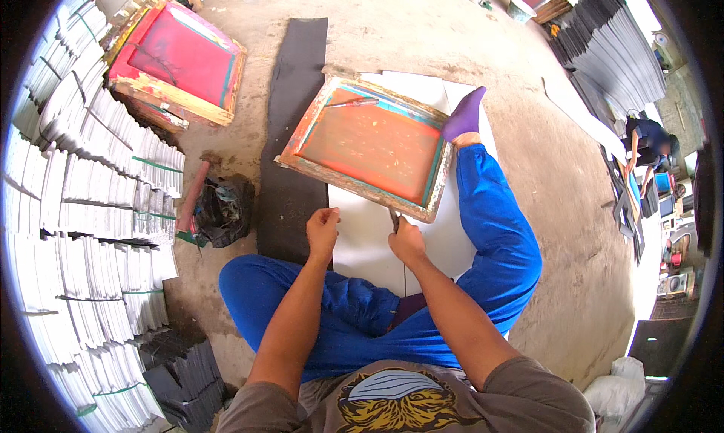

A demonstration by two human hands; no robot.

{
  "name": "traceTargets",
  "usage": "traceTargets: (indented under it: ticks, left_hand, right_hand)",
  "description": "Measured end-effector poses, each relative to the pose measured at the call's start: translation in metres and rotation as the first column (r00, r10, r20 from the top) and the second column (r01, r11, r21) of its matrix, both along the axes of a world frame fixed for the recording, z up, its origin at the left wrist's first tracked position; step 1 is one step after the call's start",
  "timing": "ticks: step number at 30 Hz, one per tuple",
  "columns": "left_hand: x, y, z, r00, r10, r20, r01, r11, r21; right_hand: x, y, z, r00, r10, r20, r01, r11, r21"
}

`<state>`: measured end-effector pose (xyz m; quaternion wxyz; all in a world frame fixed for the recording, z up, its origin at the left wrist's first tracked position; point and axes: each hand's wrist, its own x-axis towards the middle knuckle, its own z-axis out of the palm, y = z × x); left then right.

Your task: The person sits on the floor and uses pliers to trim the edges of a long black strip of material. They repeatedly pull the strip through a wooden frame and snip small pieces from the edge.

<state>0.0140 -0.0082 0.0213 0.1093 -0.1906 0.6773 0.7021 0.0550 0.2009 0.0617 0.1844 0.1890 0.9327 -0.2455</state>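
Head view shows me the left hand [323, 233] curled, holding what I cannot tell, and, apart from it, the right hand [408, 241] wrapped around a dark tool [394, 220] at the near edge of a frame [354, 186] lying over white sheets [365, 244]; beyond, left, sits a red frame [175, 103].
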Motion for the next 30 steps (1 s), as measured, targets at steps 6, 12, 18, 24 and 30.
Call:
traceTargets:
  ticks: [6,12,18,24,30]
  left_hand:
    - [0.012,0.019,0.02,0.959,-0.285,0.009,0.281,0.951,0.13]
    - [0.012,0.006,0.011,0.98,-0.17,0.105,0.14,0.96,0.242]
    - [0.008,0.002,0.009,0.985,-0.107,0.134,0.054,0.935,0.35]
    - [0.001,-0.005,0.004,0.968,0.207,0.145,-0.237,0.943,0.235]
    - [-0.008,-0.033,0.006,0.785,0.588,0.195,-0.598,0.801,-0.007]
  right_hand:
    - [0.021,-0.024,0.001,0.953,0.271,-0.139,-0.296,0.929,-0.221]
    - [0.013,-0.037,0.015,0.966,0.177,0.19,0.027,0.661,-0.75]
    - [0.006,-0.032,0.024,0.902,0.237,0.36,0.243,0.409,-0.88]
    - [0.0,-0.045,0.012,0.879,0.267,0.396,0.278,0.388,-0.879]
    - [0.0,-0.049,0.005,0.887,0.152,0.435,0.365,0.344,-0.865]
